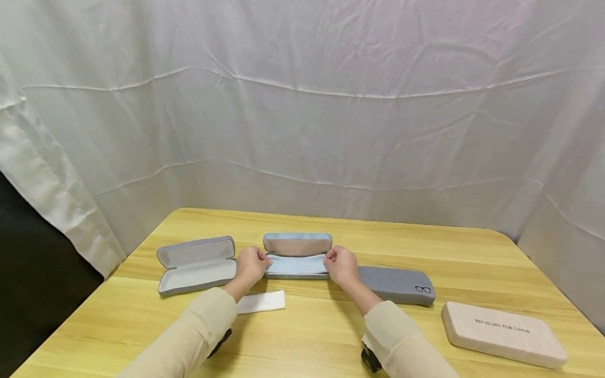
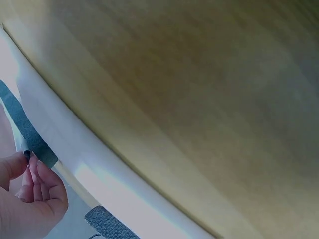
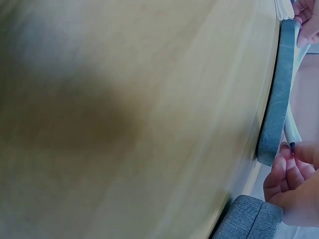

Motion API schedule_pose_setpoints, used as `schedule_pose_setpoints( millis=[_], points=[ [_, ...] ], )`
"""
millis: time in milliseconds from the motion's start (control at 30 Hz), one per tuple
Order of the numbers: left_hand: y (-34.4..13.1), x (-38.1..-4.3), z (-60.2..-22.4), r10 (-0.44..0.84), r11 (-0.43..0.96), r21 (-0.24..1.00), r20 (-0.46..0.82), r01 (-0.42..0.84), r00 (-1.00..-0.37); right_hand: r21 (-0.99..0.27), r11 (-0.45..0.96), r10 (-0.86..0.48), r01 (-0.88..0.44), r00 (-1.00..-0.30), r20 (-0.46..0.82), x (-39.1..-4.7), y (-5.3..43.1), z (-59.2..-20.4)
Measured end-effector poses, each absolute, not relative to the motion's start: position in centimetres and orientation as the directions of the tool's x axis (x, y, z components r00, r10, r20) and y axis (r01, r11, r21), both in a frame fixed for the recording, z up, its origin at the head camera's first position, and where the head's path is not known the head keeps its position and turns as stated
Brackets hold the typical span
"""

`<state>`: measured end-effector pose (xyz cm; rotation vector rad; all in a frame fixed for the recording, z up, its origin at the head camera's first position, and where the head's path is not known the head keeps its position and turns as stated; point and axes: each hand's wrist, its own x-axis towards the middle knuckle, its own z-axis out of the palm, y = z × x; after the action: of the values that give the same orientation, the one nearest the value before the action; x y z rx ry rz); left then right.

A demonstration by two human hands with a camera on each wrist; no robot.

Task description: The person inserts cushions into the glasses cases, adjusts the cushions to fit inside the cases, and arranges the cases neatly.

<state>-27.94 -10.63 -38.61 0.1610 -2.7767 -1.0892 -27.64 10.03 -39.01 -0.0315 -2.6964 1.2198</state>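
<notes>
On your desk (image 1: pixel 302 336), a blue case (image 1: pixel 296 243) sits open between an open grey case (image 1: pixel 198 276) and a closed grey case (image 1: pixel 396 286); over its base stretches a pale blue cloth (image 1: pixel 295 265), its ends pinched in the grip of your left hand (image 1: pixel 251 265) and right hand (image 1: pixel 342 265)

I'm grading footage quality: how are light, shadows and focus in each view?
Head: bright and fairly even, a soft shadow on the tabletop beside the left sleeve, lettering on the pink case slightly soft; left wrist: dim and bluish, glare on the white cloth, wood grain blurred, left hand clearer; right wrist: dim, broad dark patch on the smeared tabletop, gray case crisper.
</notes>
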Motion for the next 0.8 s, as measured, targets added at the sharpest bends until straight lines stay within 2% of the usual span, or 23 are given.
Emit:
schedule_pose_setpoints(
  millis=[267,800],
  points=[
    [-10.52,-28.07,-38.50,-0.167,0.739,0.671,0.089,-0.065,-0.982,-0.742,0.670,0.098,-0.035,-0.986,0.135,-27.82,9.91,-38.95],
    [-10.03,-27.97,-38.33,-0.156,0.818,0.573,0.122,-0.059,-0.980,-0.678,0.733,0.116,-0.054,-0.972,0.202,-27.98,9.73,-39.01]
  ],
)
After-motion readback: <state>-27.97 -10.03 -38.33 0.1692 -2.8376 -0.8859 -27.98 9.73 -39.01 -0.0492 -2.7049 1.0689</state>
